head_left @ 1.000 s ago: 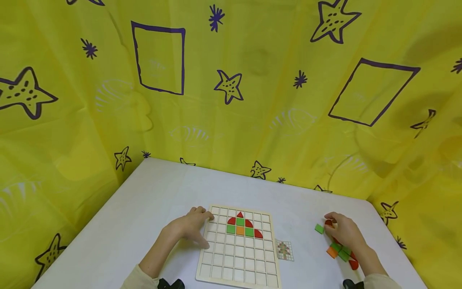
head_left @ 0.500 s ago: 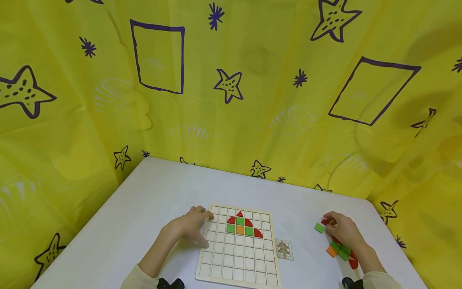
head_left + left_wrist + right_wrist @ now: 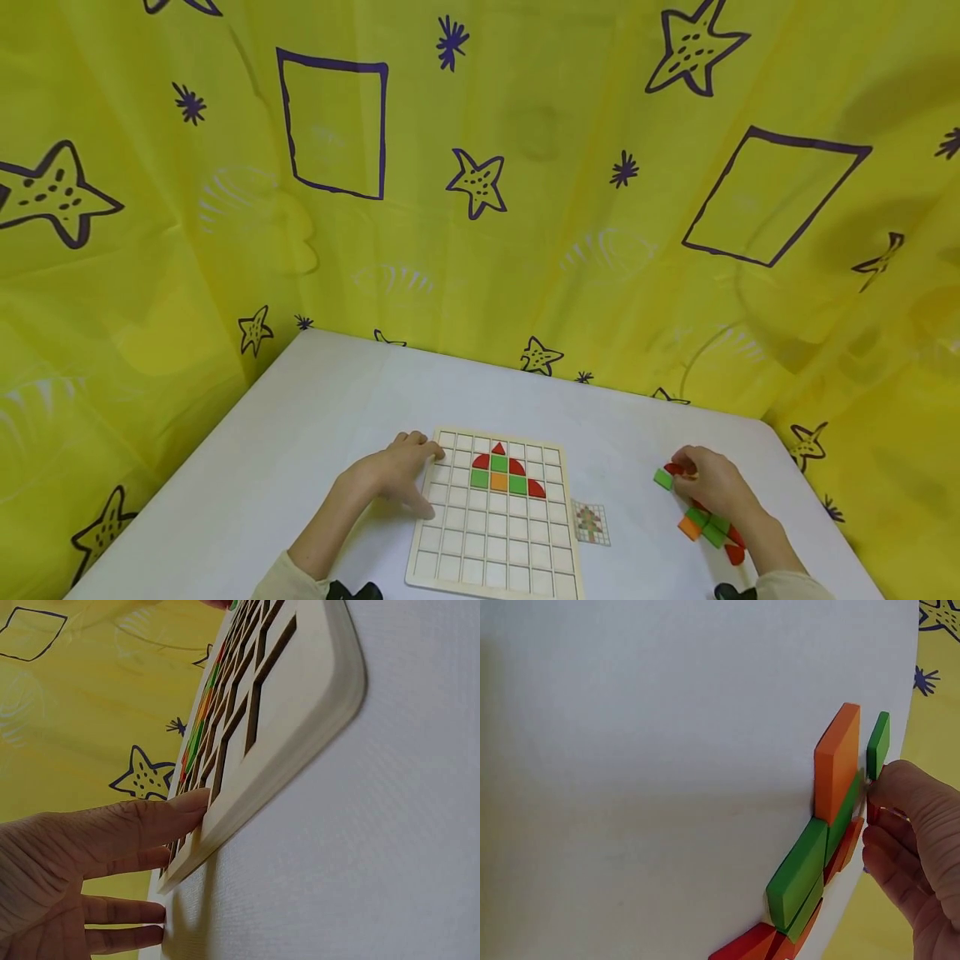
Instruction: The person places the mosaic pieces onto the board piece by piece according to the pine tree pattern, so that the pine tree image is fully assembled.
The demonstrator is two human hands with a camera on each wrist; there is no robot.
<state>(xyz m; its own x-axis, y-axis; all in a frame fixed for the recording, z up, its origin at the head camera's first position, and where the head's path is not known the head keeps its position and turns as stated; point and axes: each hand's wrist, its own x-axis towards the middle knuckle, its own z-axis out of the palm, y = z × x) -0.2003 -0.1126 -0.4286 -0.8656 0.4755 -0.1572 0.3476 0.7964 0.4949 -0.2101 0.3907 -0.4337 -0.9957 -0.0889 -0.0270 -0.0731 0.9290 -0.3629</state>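
Observation:
My left hand (image 3: 397, 473) rests at the left edge of a wooden grid board (image 3: 476, 523). In the left wrist view its thumb (image 3: 161, 821) lies on the board's rim, the other fingers loosely extended by the edge. On the upper part of the board, red, green and orange tiles form a stepped shape with a red triangle (image 3: 498, 448) on top. My right hand (image 3: 718, 483) pinches a red tile with a curved edge (image 3: 672, 469), partly hidden by the fingers. Beside it lies a green square tile (image 3: 663, 478).
Several loose tiles, among them an orange square (image 3: 689, 527) and a red rounded one (image 3: 735, 554), lie under and near the right wrist. A small printed pattern card (image 3: 591, 522) sits against the board's right side. A yellow curtain (image 3: 525, 275) hangs behind the white table (image 3: 360, 375).
The right hand's fingertips have shifted slightly, bringing the red tile to the left, up against the green square. My left hand and the board stay in place.

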